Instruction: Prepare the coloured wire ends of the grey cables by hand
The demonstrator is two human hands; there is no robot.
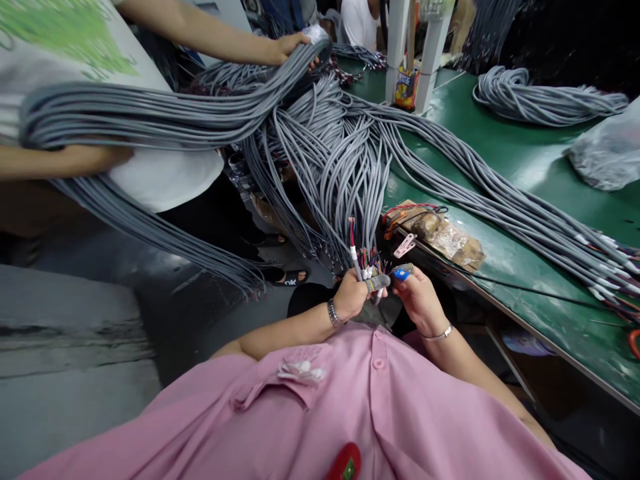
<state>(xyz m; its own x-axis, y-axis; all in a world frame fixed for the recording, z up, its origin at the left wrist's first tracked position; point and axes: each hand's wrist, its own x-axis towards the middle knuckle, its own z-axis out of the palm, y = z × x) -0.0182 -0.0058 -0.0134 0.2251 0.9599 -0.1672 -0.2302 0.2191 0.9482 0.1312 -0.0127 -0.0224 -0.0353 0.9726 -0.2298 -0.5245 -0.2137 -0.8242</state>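
My left hand [351, 293] is closed around a bunch of gray cable ends [364, 263] with little colored wires sticking up. My right hand [419, 298] is curled shut, and its fingertips pinch a small blue piece [401, 273] just beside the bunch. The long gray cables [350, 160] run up and away from my hands and spread over the green table [525, 160] on the right. On the far left, another person's hand [290, 47] rests on a big bundle of cables [150, 117].
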